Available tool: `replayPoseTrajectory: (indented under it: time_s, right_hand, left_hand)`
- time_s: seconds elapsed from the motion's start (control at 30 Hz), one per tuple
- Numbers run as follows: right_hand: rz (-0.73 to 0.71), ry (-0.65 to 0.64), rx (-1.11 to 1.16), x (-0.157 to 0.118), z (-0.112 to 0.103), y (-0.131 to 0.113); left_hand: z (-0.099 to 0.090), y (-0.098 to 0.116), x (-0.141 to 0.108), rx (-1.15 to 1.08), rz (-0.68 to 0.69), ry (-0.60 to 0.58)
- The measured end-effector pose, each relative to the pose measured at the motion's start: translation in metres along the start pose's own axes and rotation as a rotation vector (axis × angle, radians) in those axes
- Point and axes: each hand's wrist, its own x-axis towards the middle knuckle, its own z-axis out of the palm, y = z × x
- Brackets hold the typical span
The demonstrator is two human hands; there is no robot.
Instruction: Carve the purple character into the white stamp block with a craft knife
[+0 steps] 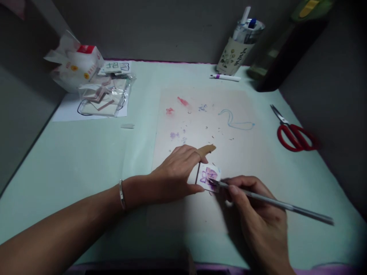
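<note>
A small white block (203,183) with purple marks on its top face lies on a pale sheet (177,210) near the middle. My left hand (176,172) pinches it from the left, thumb at the near edge and a finger at the far edge. A tan wrap covers one finger, which points to the right. In my right hand (258,206) is a slim metal craft knife (286,206), held like a pen. Its tip touches the purple marks on the block. Dark crumbs are scattered on the sheet beyond the hands.
Red-handled scissors (296,137) lie at the right. Behind are a purple-banded marker (226,78), a pen jar (236,49) and a large bottle (286,46). Bagged blocks (104,100) and a white plastic bag (77,67) stand back left. A small pale strip (127,126) lies nearer.
</note>
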Motion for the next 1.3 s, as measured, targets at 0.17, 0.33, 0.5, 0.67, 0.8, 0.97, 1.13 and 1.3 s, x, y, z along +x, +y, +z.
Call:
replayPoseTrajectory:
  time_s: [0.17, 0.33, 0.5, 0.67, 0.8, 0.97, 1.13, 1.3]
  right_hand:
    - [-0.040, 0.024, 0.003, -0.0006, 0.0035, -0.0002]
    - [-0.057, 0.082, -0.036, -0.0022, 0.0074, 0.0013]
    - [-0.124, 0.080, -0.102, -0.0033, 0.0072, 0.0052]
    - [-0.118, 0.106, -0.096, -0.0062, 0.0087, 0.0041]
    - [-0.123, 0.081, -0.106, -0.0060, 0.0085, 0.0050]
    - [-0.129, 0.064, -0.143, -0.0066, 0.0082, 0.0058]
    - [-0.095, 0.020, -0.148, -0.0063, 0.0062, 0.0028]
    - [-0.074, -0.036, -0.117, -0.0021, 0.0017, 0.0006]
  left_hand:
    - [0.0003, -0.0010, 0.0006, -0.002, -0.013, -0.008]
    - [0.0013, -0.0026, 0.0007, -0.007, -0.004, -0.005]
    - [0.0008, -0.0028, 0.0000, 0.003, 0.013, 0.001]
    - [0.0002, -0.0031, 0.0001, 0.006, -0.011, -0.018]
    - [0.0001, -0.0027, 0.0005, 0.000, -0.013, -0.019]
    - [-0.0009, -0.0038, 0.0010, -0.011, -0.011, -0.028]
    - [-0.0061, -0.0051, 0.0020, -0.075, -0.060, -0.092]
    - [-0.0070, -0.0059, 0.0024, -0.112, -0.104, -0.088]
